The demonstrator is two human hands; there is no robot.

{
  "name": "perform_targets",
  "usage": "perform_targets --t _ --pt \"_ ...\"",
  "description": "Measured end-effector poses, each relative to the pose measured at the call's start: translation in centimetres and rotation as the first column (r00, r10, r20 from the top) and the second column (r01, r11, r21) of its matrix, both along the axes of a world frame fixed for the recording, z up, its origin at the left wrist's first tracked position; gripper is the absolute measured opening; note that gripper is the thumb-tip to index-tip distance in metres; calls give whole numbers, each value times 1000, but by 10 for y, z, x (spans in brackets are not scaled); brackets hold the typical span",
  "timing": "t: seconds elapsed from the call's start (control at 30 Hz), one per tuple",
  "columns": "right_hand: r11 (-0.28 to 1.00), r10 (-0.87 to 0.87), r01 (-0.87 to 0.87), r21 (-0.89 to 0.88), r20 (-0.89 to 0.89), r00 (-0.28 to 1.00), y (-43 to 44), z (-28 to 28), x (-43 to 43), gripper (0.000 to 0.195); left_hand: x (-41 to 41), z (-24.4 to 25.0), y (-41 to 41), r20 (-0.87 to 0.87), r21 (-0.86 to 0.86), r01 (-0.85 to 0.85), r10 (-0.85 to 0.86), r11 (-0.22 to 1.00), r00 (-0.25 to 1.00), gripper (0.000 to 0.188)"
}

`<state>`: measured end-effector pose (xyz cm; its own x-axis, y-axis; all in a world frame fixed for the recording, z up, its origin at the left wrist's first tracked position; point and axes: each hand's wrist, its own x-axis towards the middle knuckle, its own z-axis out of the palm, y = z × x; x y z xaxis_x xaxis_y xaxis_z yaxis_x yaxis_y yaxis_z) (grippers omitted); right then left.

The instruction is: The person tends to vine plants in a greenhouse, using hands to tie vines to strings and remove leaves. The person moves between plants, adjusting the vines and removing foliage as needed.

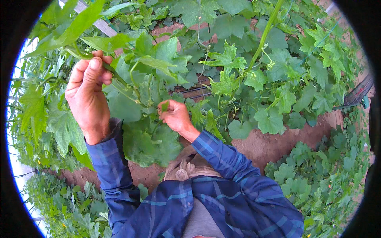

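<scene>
My left hand (pixel 90 77) is raised at the upper left, with thumb and fingers closed around the green stem of a climbing vine (pixel 120 79). The stem runs down and to the right from that grip, bearing broad lobed leaves and thin leaf stalks. Near its lower part, my right hand (pixel 174 114) pinches a small piece of green leaf (pixel 165 106) between thumb and fingertips. Whether that piece is still joined to the plant, I cannot tell. Below the hands spreads a large leaf (pixel 151 142), partly blurred.
Another thick vine stem (pixel 265 35) with curled tendrils rises at the upper right. Thin blue-green twine (pixel 323 38) slants past it. Dark irrigation lines (pixel 195 92) lie on the soil behind the leaves. A bare soil path (pixel 253 147) separates this row from low leafy plants (pixel 300 175).
</scene>
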<state>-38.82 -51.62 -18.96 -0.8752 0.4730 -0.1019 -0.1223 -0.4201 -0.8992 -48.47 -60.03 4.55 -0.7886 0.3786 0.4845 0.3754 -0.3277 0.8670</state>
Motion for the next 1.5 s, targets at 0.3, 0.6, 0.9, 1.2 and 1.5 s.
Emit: perform_targets --t 0.3,0.6,0.9,1.2,1.5 --pt "980 -169 182 -82 143 975 35 -1 57 14 -8 6 -8 29 57 -43 41 997 999 20" --pt "704 672 -696 -142 451 587 3 -82 183 21 -16 2 -22 22 116 154 -157 981 987 18" --pt "226 99 -880 418 889 448 -23 -139 197 54 -23 6 -38 46 163 309 -320 937 946 23" --pt "584 295 -623 520 579 760 7 -55 168 28 -20 12 -46 182 254 409 -459 876 870 23" --pt "915 21 -138 379 297 955 0 -46 74 21 -10 17 -44 186 203 384 -421 901 888 19"
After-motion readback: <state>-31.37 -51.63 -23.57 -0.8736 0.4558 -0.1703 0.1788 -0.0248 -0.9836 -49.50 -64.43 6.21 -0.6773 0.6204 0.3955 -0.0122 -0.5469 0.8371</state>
